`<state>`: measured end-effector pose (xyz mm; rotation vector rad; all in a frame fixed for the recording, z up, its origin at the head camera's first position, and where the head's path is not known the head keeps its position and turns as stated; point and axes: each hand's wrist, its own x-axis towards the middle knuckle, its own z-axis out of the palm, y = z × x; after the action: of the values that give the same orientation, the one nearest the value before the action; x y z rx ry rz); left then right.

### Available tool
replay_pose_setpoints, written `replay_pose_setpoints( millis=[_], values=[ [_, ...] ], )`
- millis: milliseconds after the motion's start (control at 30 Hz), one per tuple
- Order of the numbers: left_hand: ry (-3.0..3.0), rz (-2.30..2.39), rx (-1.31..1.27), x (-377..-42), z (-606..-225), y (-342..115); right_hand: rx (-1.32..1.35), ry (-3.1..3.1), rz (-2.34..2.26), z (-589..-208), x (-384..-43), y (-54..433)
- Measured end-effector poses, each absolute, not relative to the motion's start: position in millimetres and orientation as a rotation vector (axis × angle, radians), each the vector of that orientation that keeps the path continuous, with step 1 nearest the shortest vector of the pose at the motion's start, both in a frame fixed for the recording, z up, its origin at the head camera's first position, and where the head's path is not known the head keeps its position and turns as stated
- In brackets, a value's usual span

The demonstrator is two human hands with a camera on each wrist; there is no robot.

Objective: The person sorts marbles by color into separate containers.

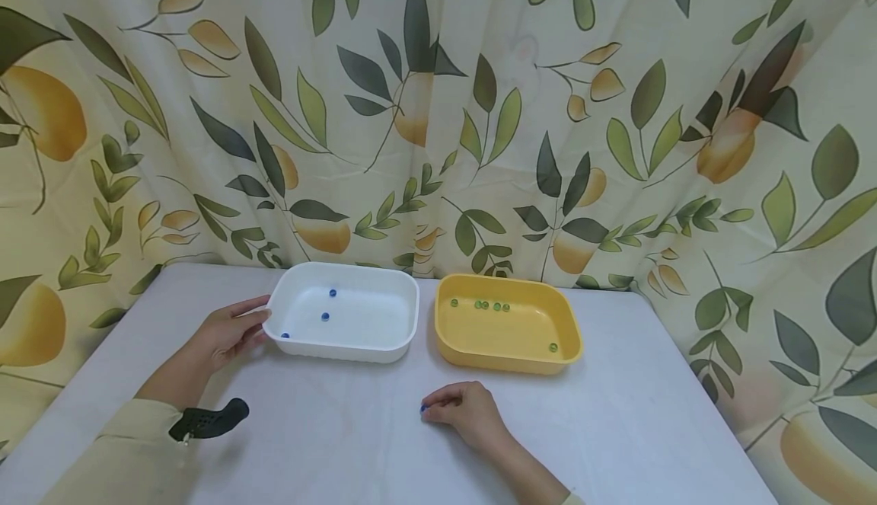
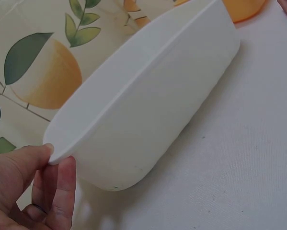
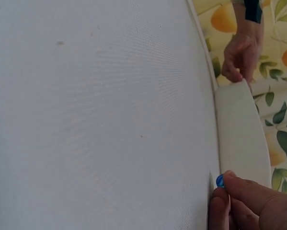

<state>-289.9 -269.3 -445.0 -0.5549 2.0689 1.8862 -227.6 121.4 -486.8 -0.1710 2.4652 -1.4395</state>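
My left hand (image 1: 231,331) pinches the left rim of a white rectangular tub (image 1: 370,314), thumb on top and fingers below, as the left wrist view shows. Three blue marbles (image 1: 325,317) lie inside that tub, towards its left half. In front of the tubs, just above the table, my right hand (image 1: 469,416) pinches a blue marble (image 3: 220,180) between thumb and fingertips. A yellow tub (image 1: 507,360) stands to the right of the white one, a narrow gap between them. It holds several green marbles (image 1: 505,308), most in a row near its back wall.
A white cloth covers the table (image 1: 329,429). Behind and at both sides hangs a curtain (image 1: 479,185) printed with leaves and fruit, close against the table's back edge. A dark band (image 1: 208,420) sits around the left wrist.
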Motion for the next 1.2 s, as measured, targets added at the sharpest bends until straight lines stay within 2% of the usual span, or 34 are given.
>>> replay_pose_setpoints(
  millis=[1200],
  values=[
    [2.061, 1.895, -0.561, -290.6, -445.8, -269.9, -0.111, 2.250, -1.570, -480.1, -232.7, 122.2]
  ],
)
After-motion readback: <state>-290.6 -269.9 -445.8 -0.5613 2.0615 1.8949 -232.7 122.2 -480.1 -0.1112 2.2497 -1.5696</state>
